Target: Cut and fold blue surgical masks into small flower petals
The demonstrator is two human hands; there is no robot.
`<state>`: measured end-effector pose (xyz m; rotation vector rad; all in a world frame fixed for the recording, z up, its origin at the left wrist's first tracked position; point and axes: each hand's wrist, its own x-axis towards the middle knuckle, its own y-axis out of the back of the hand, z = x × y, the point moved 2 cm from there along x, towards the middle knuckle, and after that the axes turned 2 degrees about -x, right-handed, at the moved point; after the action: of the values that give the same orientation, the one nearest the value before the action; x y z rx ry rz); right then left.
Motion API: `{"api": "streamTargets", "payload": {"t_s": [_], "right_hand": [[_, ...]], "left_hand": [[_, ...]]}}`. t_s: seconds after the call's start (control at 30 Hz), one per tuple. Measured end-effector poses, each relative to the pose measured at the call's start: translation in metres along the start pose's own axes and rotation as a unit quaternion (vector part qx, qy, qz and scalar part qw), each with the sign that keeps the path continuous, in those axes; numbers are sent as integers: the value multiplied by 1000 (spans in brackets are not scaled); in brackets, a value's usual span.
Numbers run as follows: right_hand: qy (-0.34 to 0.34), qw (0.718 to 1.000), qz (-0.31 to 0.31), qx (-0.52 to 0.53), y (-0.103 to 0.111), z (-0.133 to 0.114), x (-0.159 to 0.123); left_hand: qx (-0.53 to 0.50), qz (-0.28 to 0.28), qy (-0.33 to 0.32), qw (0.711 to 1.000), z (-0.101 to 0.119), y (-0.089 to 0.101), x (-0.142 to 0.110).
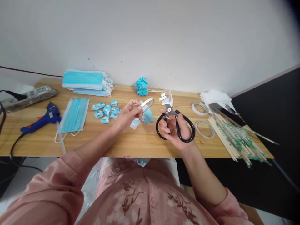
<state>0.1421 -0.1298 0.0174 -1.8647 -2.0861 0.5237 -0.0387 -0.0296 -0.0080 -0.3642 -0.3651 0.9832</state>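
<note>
Pinched between the fingers of my left hand (130, 114) is a thin roll of white tape (148, 102). My right hand (177, 129) has its fingers through the black loop handles of a pair of scissors (185, 125), whose blades point away from me. Small white pieces (162, 96) cling at the blade tips. Below the tape, light-blue and white cut pieces of material (148, 116) lie on the wooden table (131, 146). Just left of my left hand is a cluster of small folded blue-and-white pieces (107, 110).
A blue glue gun (42, 120), a face mask (74, 114) and a power strip (30, 97) lie at left. A mask stack (83, 79) and blue flowers (142, 84) stand behind. Tape rings (205, 129), wrapped sticks (236, 136) and a phone (225, 112) lie right.
</note>
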Motion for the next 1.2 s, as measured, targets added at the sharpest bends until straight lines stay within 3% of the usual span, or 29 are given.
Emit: {"api": "streamTargets", "payload": {"t_s": [0.17,0.4,0.67,0.93,1.2], "right_hand": [[-12,1000,-17,3,4,4,-5],[-43,994,-59,-80,4,10,-14],[-53,990,-63,-111,12,17,-18],[-49,984,-91,-144,12,15,-20],[-51,976,-116,-178,17,9,-18]], "left_hand": [[-9,12,15,1000,-1,0,0],[-26,-4,18,1000,1,0,-1],[6,-4,15,1000,0,-2,-2],[-8,-16,7,1000,-1,-1,-2],[-17,-43,46,998,-4,-2,-3]]}}
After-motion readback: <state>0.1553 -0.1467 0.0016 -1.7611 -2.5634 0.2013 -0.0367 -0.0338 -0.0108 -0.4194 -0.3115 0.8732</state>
